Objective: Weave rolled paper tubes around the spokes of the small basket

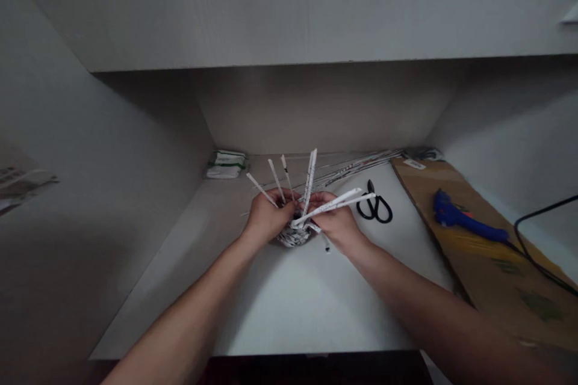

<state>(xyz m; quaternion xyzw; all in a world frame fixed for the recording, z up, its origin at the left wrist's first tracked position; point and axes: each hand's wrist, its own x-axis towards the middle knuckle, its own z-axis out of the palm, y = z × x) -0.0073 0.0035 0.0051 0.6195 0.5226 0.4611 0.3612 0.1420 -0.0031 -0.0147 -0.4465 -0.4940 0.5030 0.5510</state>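
Observation:
Between my hands, on the white surface, is a small woven basket [293, 236] made of rolled paper tubes with dark print. Several paper tubes [310, 177] stick up and outward from its rim, and a few lean to the right. My left hand [268, 215] wraps round the basket's left side, its thumb at the rim. On the right, my right hand [336, 221] has its fingers closed at the far rim among the tubes; exactly which tube it grips is hidden. Black-handled scissors [374, 207] lie just right of my right hand.
Behind the basket lies a bundle of long paper tubes [361, 165]. A blue glue gun [469, 222] with a black cord rests on a cardboard sheet [492, 277] at right. A white packet with a green stripe [228, 165] sits back left. An overhanging panel [316, 12] and side walls enclose the surface.

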